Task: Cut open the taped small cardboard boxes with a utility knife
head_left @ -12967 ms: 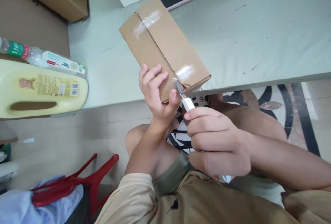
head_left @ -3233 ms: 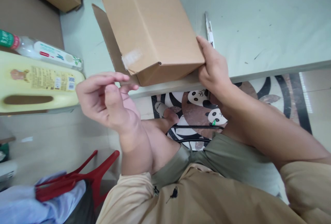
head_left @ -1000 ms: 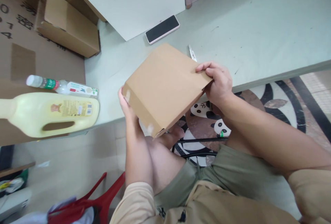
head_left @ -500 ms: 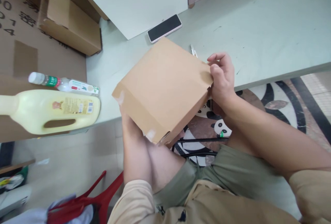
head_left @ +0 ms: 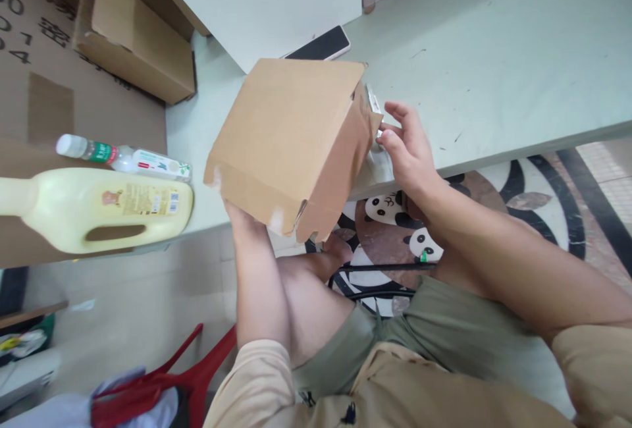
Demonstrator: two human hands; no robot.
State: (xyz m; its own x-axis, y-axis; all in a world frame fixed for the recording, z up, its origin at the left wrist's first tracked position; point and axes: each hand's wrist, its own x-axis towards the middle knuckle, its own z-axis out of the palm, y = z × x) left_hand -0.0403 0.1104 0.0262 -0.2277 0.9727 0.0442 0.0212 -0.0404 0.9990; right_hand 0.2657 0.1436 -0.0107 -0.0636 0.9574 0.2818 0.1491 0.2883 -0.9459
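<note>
A brown cardboard box [head_left: 286, 122] is held tilted above the table's front edge, its broad face turned up and its right side facing the right hand. My left hand [head_left: 243, 215] holds it from below; the wrist shows, while the box hides the fingers. At the box's right end, a bent side flap [head_left: 368, 118] sticks out. My right hand [head_left: 407, 141] is beside that flap with its fingers apart, the thumb and forefinger tips close to the flap's corner. Just behind the flap, a slim silvery tool [head_left: 372, 100] lies on the table, partly hidden.
A dark-topped flat device [head_left: 323, 44] lies behind the box, before a white panel [head_left: 266, 0]. To the left are a pale yellow jug [head_left: 74, 211], a clear bottle [head_left: 106, 153], a small white carton [head_left: 160, 164] and an open cardboard box [head_left: 141, 43]. A red chair [head_left: 192, 375] stands below left.
The box has turned and tipped, so its right side and bent flap now show. My right hand has moved left and come off the box's corner.
</note>
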